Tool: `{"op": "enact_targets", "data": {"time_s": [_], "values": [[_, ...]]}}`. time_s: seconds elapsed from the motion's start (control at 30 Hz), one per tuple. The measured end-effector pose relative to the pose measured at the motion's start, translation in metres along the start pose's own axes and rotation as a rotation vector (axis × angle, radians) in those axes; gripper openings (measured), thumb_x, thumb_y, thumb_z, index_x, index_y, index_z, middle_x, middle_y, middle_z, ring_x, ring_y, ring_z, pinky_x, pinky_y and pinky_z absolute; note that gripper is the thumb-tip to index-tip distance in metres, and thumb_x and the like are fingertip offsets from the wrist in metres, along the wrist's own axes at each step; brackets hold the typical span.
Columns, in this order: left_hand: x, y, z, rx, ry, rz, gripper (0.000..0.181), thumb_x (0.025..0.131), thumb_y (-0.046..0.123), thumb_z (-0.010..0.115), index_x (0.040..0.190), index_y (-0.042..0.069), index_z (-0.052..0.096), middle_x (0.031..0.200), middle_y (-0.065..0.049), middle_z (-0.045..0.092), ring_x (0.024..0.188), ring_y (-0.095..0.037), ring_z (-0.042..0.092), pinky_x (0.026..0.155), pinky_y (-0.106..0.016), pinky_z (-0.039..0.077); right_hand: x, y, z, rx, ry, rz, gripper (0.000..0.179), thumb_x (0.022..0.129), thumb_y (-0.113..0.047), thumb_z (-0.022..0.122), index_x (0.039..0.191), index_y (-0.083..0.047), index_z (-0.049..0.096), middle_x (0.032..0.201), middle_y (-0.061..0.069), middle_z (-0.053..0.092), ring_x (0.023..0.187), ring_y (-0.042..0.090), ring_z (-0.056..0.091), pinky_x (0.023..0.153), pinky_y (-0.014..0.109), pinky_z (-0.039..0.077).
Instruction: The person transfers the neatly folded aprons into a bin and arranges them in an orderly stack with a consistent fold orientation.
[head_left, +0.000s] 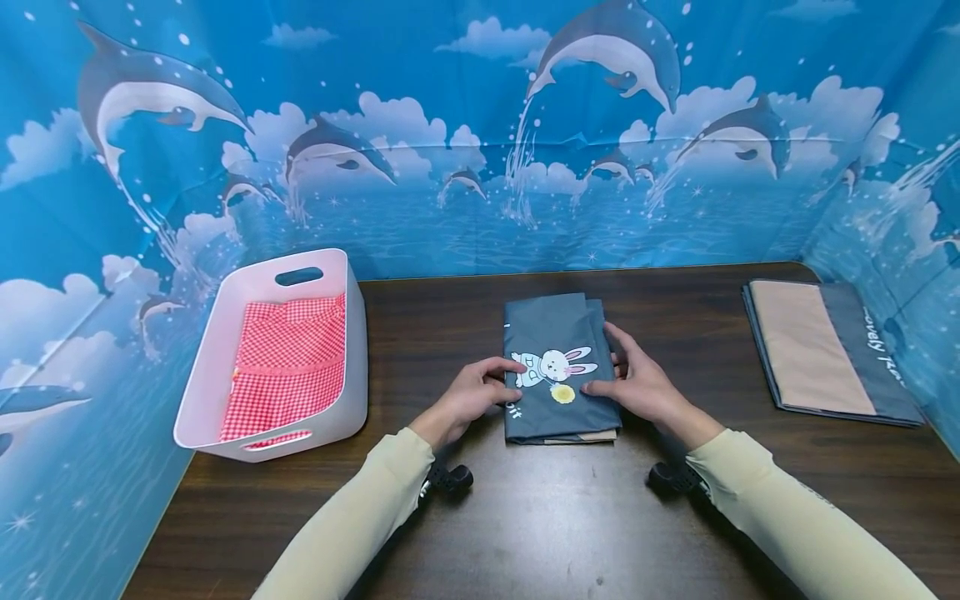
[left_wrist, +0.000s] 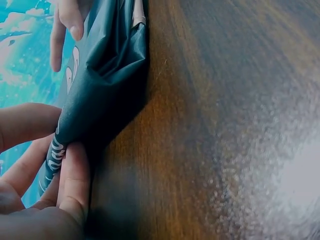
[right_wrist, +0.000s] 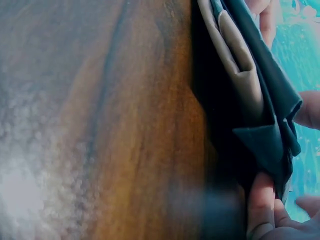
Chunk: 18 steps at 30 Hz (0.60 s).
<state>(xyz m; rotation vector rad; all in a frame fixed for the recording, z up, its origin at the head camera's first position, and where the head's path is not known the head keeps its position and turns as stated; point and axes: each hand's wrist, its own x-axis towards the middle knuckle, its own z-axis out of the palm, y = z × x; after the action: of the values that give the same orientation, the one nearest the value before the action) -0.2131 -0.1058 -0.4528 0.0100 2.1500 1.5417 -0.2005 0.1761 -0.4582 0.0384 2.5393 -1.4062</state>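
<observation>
A dark grey-blue folded cloth (head_left: 540, 333) with a white rabbit print lies on the table between the hands. At its left edge my left hand (head_left: 471, 392) pinches the layers, thumb on top and a fingertip low against the side in the left wrist view. My right hand (head_left: 639, 379) holds the opposite edge, its thumb on the print near the yellow spot. From the right wrist, stacked dark folds and a beige layer (right_wrist: 245, 80) show at the near end, with a finger (right_wrist: 262, 200) tucked under them. Some fingertips are hidden behind the cloth.
To the left stands a white plastic basket (head_left: 358, 358) with a red-and-white checked cloth (head_left: 288, 367) inside. Another folded beige and dark cloth (head_left: 810, 350) lies at the right of the brown table (head_left: 555, 533). A dolphin-print curtain (head_left: 420, 225) borders the back and sides.
</observation>
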Motion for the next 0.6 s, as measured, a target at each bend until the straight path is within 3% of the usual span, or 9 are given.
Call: {"op": "enact_targets", "data": {"time_s": [0.13, 0.27, 0.47, 0.6], "values": [[-0.0012, -0.0013, -0.0003, -0.003, 0.002, 0.017, 0.034, 0.099, 0.008, 0.074, 0.132, 0.017, 0.074, 0.114, -0.007, 0.058, 0.097, -0.022, 0.055, 0.079, -0.031, 0.047, -0.0007, -0.0008, -0.0015, -0.042, -0.037, -0.027, 0.087, 0.092, -0.029, 0.084, 0.166, -0.022, 0.040, 0.142, 0.022, 0.055, 0.114, 0.033, 0.055, 0.084, 0.036, 0.046], [-0.0013, -0.0008, 0.0004, -0.011, 0.001, 0.016, 0.035, 0.099, 0.008, 0.074, 0.132, 0.018, 0.075, 0.120, -0.007, 0.059, 0.097, -0.021, 0.054, 0.079, -0.031, 0.047, -0.0012, -0.0013, -0.0028, -0.068, -0.065, -0.029, 0.070, 0.094, -0.029, 0.083, 0.156, -0.021, 0.053, 0.152, 0.022, 0.053, 0.120, 0.037, 0.057, 0.091, 0.042, 0.047], [-0.0009, 0.0006, 0.0009, -0.010, 0.005, 0.014, 0.035, 0.099, 0.007, 0.073, 0.132, 0.018, 0.075, 0.123, -0.009, 0.060, 0.101, -0.023, 0.053, 0.080, -0.031, 0.047, -0.0009, -0.0018, -0.0052, -0.071, -0.066, -0.030, 0.066, 0.093, -0.028, 0.084, 0.153, -0.019, 0.056, 0.156, 0.023, 0.052, 0.127, 0.041, 0.058, 0.103, 0.053, 0.050], [-0.0015, 0.0011, 0.0021, -0.002, 0.006, 0.011, 0.034, 0.099, 0.008, 0.073, 0.132, 0.018, 0.074, 0.119, -0.008, 0.059, 0.099, -0.023, 0.053, 0.080, -0.031, 0.047, -0.0006, -0.0006, -0.0087, -0.097, -0.077, -0.028, 0.069, 0.092, -0.033, 0.085, 0.154, -0.020, 0.056, 0.153, 0.023, 0.053, 0.120, 0.038, 0.059, 0.093, 0.044, 0.052]]}}
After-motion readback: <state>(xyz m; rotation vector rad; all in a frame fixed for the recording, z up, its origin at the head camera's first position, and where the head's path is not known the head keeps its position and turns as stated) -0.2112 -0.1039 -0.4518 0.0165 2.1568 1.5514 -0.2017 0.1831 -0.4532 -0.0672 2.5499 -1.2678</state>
